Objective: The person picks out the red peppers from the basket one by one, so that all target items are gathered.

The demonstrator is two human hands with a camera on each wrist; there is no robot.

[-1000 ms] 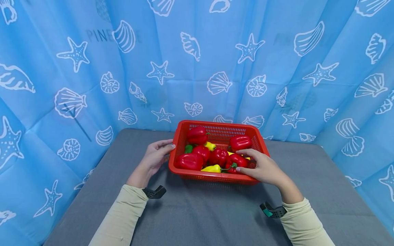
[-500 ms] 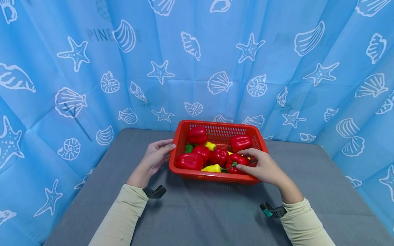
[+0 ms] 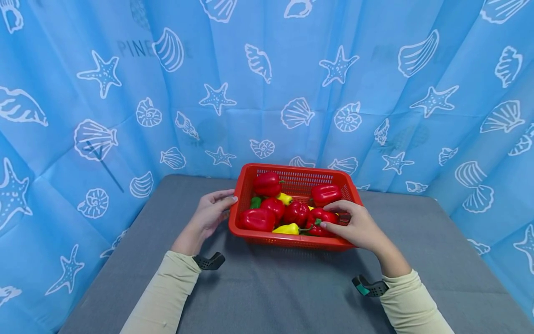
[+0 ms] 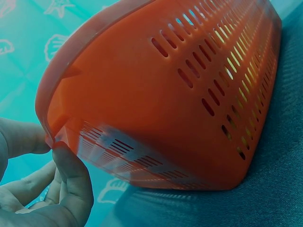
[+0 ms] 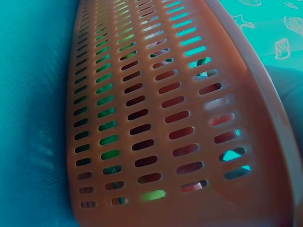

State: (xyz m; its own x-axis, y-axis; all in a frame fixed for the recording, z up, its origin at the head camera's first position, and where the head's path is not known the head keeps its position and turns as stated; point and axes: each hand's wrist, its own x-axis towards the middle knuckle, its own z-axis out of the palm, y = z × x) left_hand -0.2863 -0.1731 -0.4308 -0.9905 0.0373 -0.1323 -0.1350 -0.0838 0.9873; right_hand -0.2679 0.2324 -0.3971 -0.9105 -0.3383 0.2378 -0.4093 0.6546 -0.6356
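Observation:
A red plastic basket with slotted walls holds several red bell peppers, yellow peppers and something green. At its left end my left hand pinches the rim between thumb and index finger. The left wrist view shows that hand at the rim of the basket more closely. My right hand reaches over the right front corner, thumb and fingers around a red bell pepper lying in the basket. In the right wrist view the slotted wall of the basket hides the right hand's grip.
Inside the basket are a large red bell pepper at front left, another red one at back right, and a yellow pepper along the front wall. Grey cloth covers the table. A blue shell-patterned curtain hangs behind.
My right thumb and fingers have shifted slightly and drawn in around the red bell pepper. The left hand and the basket stay where they were.

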